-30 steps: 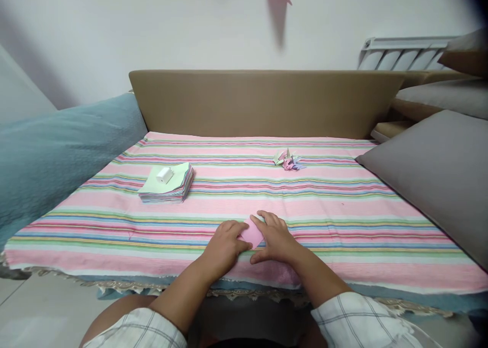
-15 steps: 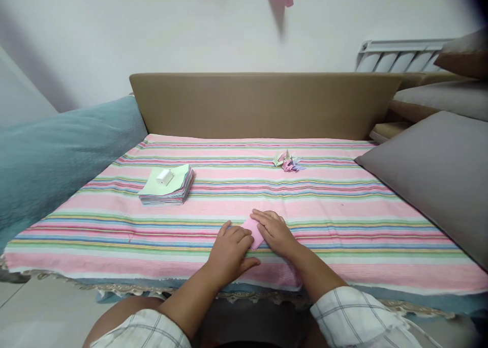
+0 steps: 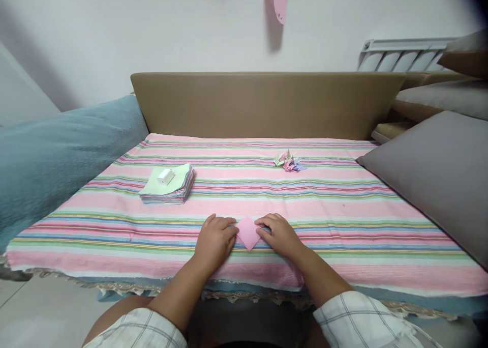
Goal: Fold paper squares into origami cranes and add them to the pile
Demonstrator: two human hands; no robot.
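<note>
From my end, I have the left hand (image 3: 215, 240) and the right hand (image 3: 280, 237) at opposite side corners of a small pink diamond-shaped paper (image 3: 248, 234), fingers nearly closed, thumb and fingertips of each pinching its corner. The paper lies near the front edge of a pink cloth with multicoloured stripes (image 3: 244, 200). Farther back I see a stack of pastel paper sheets (image 3: 168, 195) bearing a small white block (image 3: 165, 176) on the left, and folded pastel paper figures (image 3: 290, 163) clustered right.
</note>
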